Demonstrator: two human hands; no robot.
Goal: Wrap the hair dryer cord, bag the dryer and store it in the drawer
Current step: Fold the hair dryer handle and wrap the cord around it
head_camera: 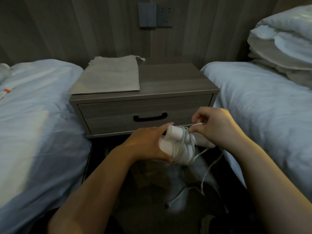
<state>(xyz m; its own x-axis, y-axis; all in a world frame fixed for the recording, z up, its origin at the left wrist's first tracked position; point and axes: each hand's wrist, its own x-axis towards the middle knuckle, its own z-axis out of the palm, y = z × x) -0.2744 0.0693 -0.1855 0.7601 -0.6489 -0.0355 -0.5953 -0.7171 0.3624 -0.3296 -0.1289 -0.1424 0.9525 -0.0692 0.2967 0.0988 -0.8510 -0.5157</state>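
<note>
I hold a white hair dryer (175, 144) in front of the nightstand, below the drawer. My left hand (148, 144) grips its body from the left. Its white cord (185, 142) is looped several times around the dryer, and a loose length (209, 168) hangs down to the floor. My right hand (214, 127) pinches the cord just right of the dryer. A grey drawstring bag (109, 75) lies flat on the left half of the nightstand top. The drawer (118, 114) with its black handle (150, 117) is closed.
The grey wooden nightstand (177, 81) stands between two beds with white bedding, one bed (33, 124) on the left and one bed (263, 102) on the right. Stacked pillows (283, 41) lie at the right. A wall switch and socket (155, 15) are above the nightstand.
</note>
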